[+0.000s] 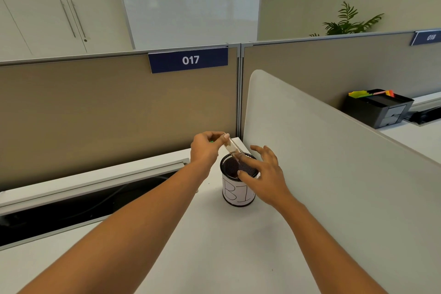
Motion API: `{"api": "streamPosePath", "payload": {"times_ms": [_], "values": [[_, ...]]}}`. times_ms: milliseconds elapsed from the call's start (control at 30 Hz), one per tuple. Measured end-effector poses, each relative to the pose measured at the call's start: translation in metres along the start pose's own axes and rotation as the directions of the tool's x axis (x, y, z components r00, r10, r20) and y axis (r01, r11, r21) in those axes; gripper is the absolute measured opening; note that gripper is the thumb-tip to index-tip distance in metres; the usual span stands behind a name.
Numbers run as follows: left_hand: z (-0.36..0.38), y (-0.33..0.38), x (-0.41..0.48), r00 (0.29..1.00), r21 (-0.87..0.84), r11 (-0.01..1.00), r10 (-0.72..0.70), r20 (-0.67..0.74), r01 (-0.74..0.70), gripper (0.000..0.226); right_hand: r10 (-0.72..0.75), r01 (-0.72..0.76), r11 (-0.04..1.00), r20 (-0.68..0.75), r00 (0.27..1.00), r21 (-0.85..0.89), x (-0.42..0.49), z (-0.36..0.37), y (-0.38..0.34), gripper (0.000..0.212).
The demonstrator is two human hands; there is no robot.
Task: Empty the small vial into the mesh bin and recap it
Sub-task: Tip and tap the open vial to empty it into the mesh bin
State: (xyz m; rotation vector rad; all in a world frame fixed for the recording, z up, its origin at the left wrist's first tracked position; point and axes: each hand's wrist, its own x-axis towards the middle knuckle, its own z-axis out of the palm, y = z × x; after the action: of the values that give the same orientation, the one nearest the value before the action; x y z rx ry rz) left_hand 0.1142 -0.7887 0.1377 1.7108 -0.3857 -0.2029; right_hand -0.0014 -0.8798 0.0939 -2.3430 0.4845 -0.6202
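- Left hand (204, 149) pinches the small vial (232, 148) by its upper end.
- Right hand (263, 172), fingers spread, hovers at the mesh bin (238, 182) rim.
- Vial slants, mouth down-right into bin.

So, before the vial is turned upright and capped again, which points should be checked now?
1. Vial held by left hand: ok.
2. Vial tilted, mouth down over the mesh bin: ok.
3. Right hand open beside the bin rim, off the vial: ok.
4. Bin upright on the desk: ok.
5. Vial fully empty: cannot tell.
6. Cap location: cannot tell.
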Motion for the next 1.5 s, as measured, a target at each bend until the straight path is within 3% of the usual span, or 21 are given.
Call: {"api": "streamPosePath", "payload": {"times_ms": [233,467,633,733,800,1067,1300,1433,1500], "values": [[-0.001,0.0,-0.002,0.993,0.013,0.994,0.111,0.038,-0.112,0.028,0.024,-0.021,0.996,-0.033,0.999,0.085,-0.006,0.0,0.007,0.024],[0.0,-0.003,-0.007,0.979,0.03,0.986,0.159,0.13,-0.165,0.047,0.039,-0.024,0.997,-0.201,0.979,0.079,-0.001,-0.001,0.003,0.009],[-0.001,-0.002,-0.011,0.965,0.027,0.981,0.186,0.184,-0.194,0.053,0.077,-0.042,0.983,-0.189,0.979,0.18,0.0,0.0,-0.004,0.034],[0.001,0.0,-0.013,0.96,0.008,0.981,0.188,0.21,-0.194,0.049,0.072,-0.049,0.988,-0.159,0.985,0.147,0.002,0.002,-0.008,0.05],[0.002,0.001,-0.014,0.957,-0.01,0.98,0.197,0.214,-0.2,0.039,0.061,-0.046,0.993,-0.141,0.988,0.108,0.005,0.004,-0.01,0.051],[0.0,0.001,-0.012,0.96,-0.048,0.983,0.182,0.211,-0.176,0.016,0.077,-0.069,0.995,-0.121,0.99,0.068,0.011,0.008,-0.017,0.044],[-0.003,-0.002,-0.015,0.941,-0.05,0.985,0.172,0.291,-0.165,0.022,0.091,-0.084,0.995,-0.177,0.98,0.049,0.015,0.007,-0.015,0.033],[-0.005,0.004,-0.018,0.96,-0.108,0.993,0.069,0.271,-0.041,0.016,0.124,-0.097,0.983,-0.176,0.977,0.153,0.016,0.006,-0.015,0.028],[-0.005,0.004,-0.018,0.966,-0.11,0.994,0.016,0.259,0.013,0.03,0.141,-0.104,0.974,-0.179,0.974,0.202,0.015,0.004,-0.015,0.024]]}}
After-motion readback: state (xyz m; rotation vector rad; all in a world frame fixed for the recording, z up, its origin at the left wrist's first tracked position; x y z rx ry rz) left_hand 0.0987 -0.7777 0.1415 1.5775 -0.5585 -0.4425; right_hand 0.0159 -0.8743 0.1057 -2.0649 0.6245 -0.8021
